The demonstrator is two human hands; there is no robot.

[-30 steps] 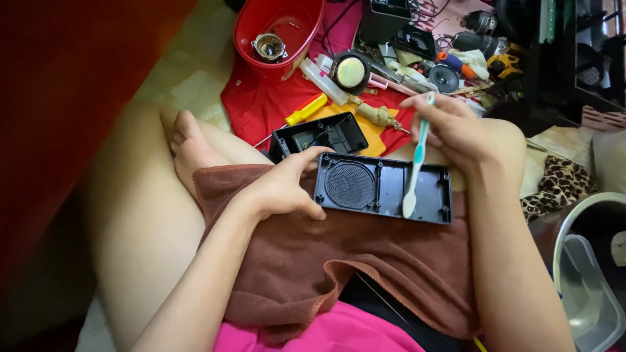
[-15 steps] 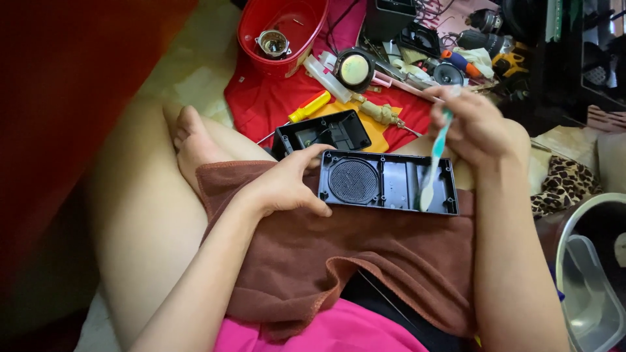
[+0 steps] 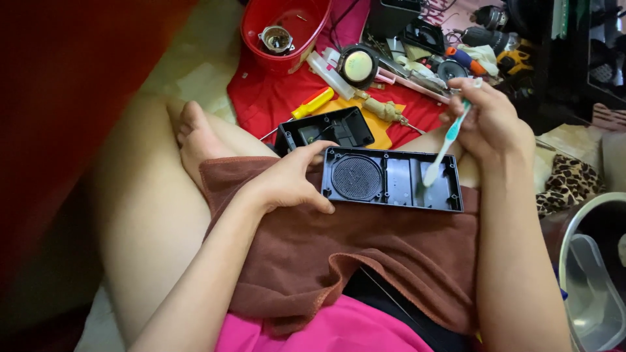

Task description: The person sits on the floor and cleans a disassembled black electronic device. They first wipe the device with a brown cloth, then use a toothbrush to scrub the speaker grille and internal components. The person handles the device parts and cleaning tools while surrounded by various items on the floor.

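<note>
A black plastic speaker housing (image 3: 391, 179) with a round grille lies open side up on a brown towel (image 3: 352, 261) over my lap. My left hand (image 3: 287, 182) grips its left end. My right hand (image 3: 489, 120) holds a light blue toothbrush (image 3: 447, 143), bristles down inside the right half of the housing. A second black housing part (image 3: 326, 128) lies just behind the first one.
A red cloth (image 3: 274, 98) on the floor carries a red bowl (image 3: 283, 26) with a metal part inside, a yellow-handled screwdriver (image 3: 313, 103), a round speaker driver (image 3: 358, 65) and several other tools and parts. A clear plastic container (image 3: 587, 287) sits at the right.
My right hand has tilted the toothbrush and shifted its head along the right half of the housing. My left hand keeps its grip on the left end.
</note>
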